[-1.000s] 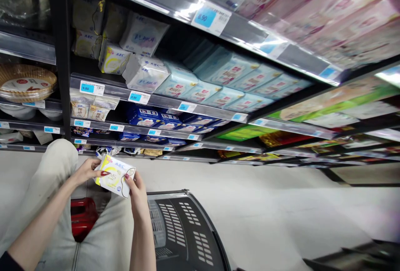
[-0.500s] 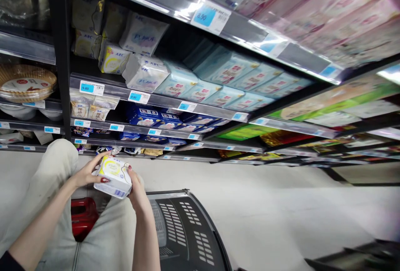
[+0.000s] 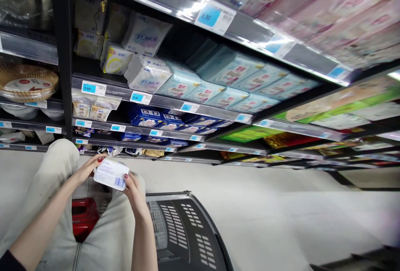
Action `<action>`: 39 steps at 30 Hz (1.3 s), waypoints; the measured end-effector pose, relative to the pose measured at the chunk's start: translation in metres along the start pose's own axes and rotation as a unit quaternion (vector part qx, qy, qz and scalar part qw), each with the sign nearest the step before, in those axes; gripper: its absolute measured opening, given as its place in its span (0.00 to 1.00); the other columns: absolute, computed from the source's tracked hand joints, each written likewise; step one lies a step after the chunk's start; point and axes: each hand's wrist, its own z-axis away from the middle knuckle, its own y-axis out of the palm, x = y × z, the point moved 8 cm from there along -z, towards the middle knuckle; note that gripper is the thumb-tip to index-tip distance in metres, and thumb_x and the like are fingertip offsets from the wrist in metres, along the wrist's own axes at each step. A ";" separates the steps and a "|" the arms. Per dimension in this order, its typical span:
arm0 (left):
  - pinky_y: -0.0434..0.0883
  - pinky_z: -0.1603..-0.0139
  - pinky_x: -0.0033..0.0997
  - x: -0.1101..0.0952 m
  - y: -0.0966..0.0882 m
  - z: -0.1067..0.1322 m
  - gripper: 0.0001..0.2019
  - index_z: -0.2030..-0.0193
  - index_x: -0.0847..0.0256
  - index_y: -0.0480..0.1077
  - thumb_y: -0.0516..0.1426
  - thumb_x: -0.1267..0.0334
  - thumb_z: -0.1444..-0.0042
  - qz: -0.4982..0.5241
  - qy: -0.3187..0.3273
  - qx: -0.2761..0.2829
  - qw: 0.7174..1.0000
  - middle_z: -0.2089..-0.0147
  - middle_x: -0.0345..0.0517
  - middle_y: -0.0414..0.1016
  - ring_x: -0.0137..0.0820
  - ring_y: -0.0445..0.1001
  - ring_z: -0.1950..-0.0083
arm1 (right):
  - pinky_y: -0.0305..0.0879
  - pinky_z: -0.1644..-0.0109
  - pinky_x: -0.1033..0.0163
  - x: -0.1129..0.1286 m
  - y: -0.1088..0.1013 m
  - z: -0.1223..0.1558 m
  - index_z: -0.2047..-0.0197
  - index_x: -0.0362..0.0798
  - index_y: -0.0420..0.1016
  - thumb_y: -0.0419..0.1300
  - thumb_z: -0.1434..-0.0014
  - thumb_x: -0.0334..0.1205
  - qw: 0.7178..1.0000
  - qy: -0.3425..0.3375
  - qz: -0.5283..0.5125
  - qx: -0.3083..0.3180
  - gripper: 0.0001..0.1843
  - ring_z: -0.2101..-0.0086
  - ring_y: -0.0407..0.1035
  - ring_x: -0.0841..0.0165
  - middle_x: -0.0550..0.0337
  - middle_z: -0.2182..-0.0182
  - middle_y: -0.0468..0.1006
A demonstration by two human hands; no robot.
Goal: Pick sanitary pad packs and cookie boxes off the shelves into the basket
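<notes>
A white pack of sanitary pads is held over my lap, its printed side with small text and a barcode facing up toward me. My left hand grips its left end, the thumb at the upper left corner. On the right end my right hand is closed, the thumb near the barcode. The fingers beneath the pack are hidden. Similar ABC packs, a yellow and white one and a white one, sit on the shelf ahead.
Light blue packs and dark blue packs fill the shelves. A dark shopping basket stands on the floor to my right. Something red lies between my legs. Paper plates in plastic are at the left.
The pack has been turned in my hands: its yellow and white front faced up before, and now the barcode side does. My thumbs have shifted along its edges.
</notes>
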 end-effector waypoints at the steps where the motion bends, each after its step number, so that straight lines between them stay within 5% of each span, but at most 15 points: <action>1: 0.73 0.50 0.38 0.002 0.000 -0.001 0.40 0.36 0.59 0.77 0.66 0.32 0.47 0.000 -0.006 -0.004 1.000 0.47 0.52 0.84 0.47 0.80 0.45 | 0.81 0.57 0.52 0.002 0.001 0.001 0.49 0.54 0.86 0.75 0.54 0.76 1.000 0.004 -0.002 -0.003 0.41 0.53 0.83 0.48 0.48 0.52 0.88; 11: 0.75 0.64 0.34 -0.002 0.000 0.000 0.39 0.44 0.63 0.83 0.66 0.31 0.50 -0.002 -0.005 -0.041 0.999 0.57 0.53 0.87 0.49 0.83 0.54 | 0.79 0.66 0.57 0.001 -0.001 0.002 0.57 0.50 0.83 0.70 0.55 0.80 0.999 0.034 0.017 -0.019 0.41 0.55 0.83 0.47 0.41 0.53 0.88; 39: 0.75 0.66 0.33 -0.004 -0.001 -0.001 0.32 0.51 0.63 0.84 0.66 0.36 0.49 0.004 0.010 -0.043 0.999 0.62 0.49 0.87 0.42 0.83 0.64 | 0.79 0.66 0.55 -0.004 -0.001 0.000 0.49 0.49 0.80 0.65 0.51 0.77 0.999 0.034 0.027 -0.013 0.42 0.52 0.83 0.45 0.39 0.49 0.87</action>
